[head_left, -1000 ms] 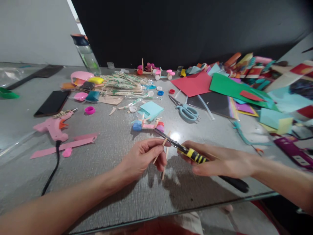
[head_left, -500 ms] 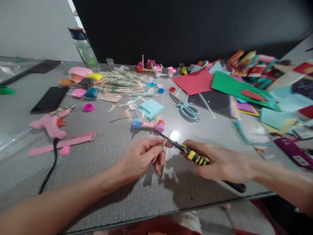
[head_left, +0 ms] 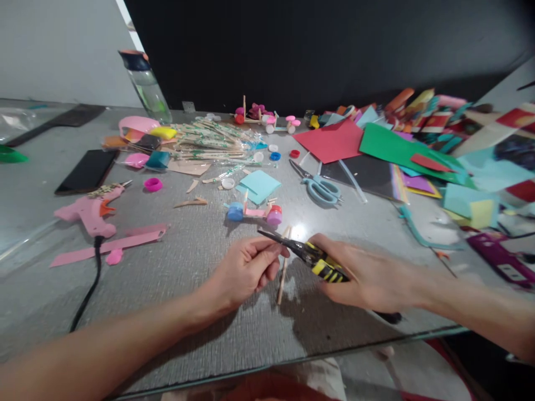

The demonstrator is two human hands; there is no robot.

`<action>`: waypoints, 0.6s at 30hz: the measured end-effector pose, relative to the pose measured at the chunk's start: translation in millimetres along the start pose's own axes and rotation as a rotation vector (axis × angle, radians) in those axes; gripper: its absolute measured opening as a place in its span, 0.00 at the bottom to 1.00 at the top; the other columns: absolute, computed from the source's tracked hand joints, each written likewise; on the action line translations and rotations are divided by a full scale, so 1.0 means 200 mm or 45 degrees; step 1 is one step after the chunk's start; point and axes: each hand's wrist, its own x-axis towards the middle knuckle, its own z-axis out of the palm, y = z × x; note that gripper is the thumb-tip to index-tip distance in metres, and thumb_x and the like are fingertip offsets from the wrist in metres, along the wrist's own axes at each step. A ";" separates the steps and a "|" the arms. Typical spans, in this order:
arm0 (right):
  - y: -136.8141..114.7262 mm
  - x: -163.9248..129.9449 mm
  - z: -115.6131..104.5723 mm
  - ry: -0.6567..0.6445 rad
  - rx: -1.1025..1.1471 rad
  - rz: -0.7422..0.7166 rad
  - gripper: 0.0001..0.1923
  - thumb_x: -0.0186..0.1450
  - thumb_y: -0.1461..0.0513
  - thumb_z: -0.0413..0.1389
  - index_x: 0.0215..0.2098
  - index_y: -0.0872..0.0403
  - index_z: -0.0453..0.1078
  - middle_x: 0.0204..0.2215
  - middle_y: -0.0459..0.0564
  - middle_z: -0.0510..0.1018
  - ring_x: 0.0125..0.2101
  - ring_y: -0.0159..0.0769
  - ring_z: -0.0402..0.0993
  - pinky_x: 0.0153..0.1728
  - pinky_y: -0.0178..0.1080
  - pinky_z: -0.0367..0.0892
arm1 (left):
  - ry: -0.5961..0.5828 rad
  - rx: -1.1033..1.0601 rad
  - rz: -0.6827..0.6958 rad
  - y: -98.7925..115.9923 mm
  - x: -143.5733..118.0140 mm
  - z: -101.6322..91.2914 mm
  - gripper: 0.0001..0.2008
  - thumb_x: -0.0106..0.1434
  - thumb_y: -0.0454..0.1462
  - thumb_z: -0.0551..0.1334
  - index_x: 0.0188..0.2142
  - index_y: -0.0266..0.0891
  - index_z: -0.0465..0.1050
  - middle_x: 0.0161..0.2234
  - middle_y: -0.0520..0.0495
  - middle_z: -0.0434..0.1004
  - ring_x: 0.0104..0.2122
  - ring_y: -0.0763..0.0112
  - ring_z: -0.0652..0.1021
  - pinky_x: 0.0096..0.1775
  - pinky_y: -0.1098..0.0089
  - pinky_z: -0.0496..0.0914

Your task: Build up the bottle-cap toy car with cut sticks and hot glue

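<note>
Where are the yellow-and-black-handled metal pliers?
Head view, just right of centre: the pliers are gripped in the right hand, their nose pointing left, close to the left hand.

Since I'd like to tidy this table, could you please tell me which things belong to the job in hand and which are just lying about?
Seemingly in the job: pliers in the right hand; wooden stick by the left hand; perhaps the nearest wheeled model.

Apparently just lying about: phone, bottle, scissors.
</note>
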 end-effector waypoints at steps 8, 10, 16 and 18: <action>0.00 0.02 0.05 0.067 -0.123 0.036 0.15 0.57 0.60 0.53 0.41 0.53 0.56 0.30 0.51 0.72 0.28 0.39 0.66 0.28 0.40 0.55 | 0.043 -0.052 -0.064 -0.06 0.01 0.02 0.11 0.65 0.43 0.58 0.34 0.37 0.72 0.18 0.57 0.65 0.15 0.81 0.61 0.17 0.78 0.55; 0.01 0.02 0.06 0.082 -0.137 0.022 0.15 0.57 0.60 0.52 0.41 0.53 0.56 0.30 0.51 0.72 0.28 0.39 0.66 0.28 0.40 0.55 | 0.042 -0.065 -0.076 -0.06 0.02 0.01 0.11 0.64 0.43 0.59 0.34 0.36 0.73 0.18 0.58 0.64 0.15 0.81 0.59 0.17 0.78 0.52; 0.01 0.02 0.04 0.088 -0.137 -0.026 0.15 0.58 0.61 0.52 0.43 0.54 0.57 0.31 0.52 0.73 0.29 0.41 0.68 0.29 0.40 0.56 | 0.025 0.040 0.040 -0.03 0.02 0.01 0.11 0.65 0.41 0.58 0.34 0.36 0.74 0.18 0.57 0.63 0.16 0.80 0.59 0.20 0.76 0.51; 0.01 0.02 0.03 0.100 -0.137 -0.040 0.15 0.60 0.59 0.53 0.44 0.54 0.57 0.30 0.51 0.73 0.28 0.40 0.68 0.28 0.39 0.56 | 0.045 0.029 0.059 -0.03 0.02 0.01 0.11 0.66 0.41 0.58 0.33 0.36 0.74 0.18 0.56 0.64 0.16 0.80 0.60 0.20 0.76 0.52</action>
